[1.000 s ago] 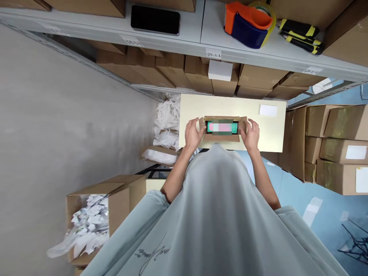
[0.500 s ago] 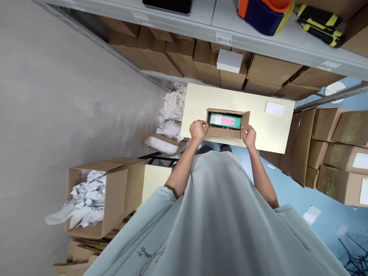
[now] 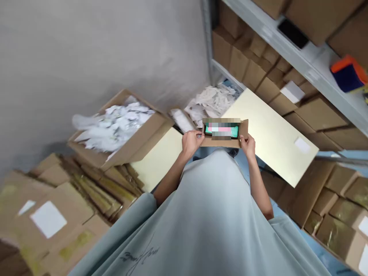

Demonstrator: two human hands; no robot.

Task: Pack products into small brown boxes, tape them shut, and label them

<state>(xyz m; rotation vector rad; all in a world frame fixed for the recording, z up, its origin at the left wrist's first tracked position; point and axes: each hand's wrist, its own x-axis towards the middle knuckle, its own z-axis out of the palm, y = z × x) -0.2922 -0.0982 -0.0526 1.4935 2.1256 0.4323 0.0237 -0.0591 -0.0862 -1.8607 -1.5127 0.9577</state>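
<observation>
In front of my body a small open cardboard box (image 3: 205, 142) is held between my two hands. Inside it lies a green and pink package (image 3: 235, 132), partly hidden by a pixelated patch. My left hand (image 3: 192, 142) grips the box's left end, its thumb and fingers pinched at the wall. On the opposite end, my right hand (image 3: 248, 146) pinches the right edge below a raised flap (image 3: 244, 126).
A cream tabletop (image 3: 264, 126) with a white card (image 3: 302, 144) spans the right. Another cream surface (image 3: 158, 159) is at left, beside a large carton of white paper scraps (image 3: 117, 124). Flattened cardboard (image 3: 100, 191) lies lower left. Shelving (image 3: 316, 57) with boxes stands upper right.
My view and body have turned left, away from the shelf. The box, still in both hands, has come off the tabletop's middle to its left end and tilts more.
</observation>
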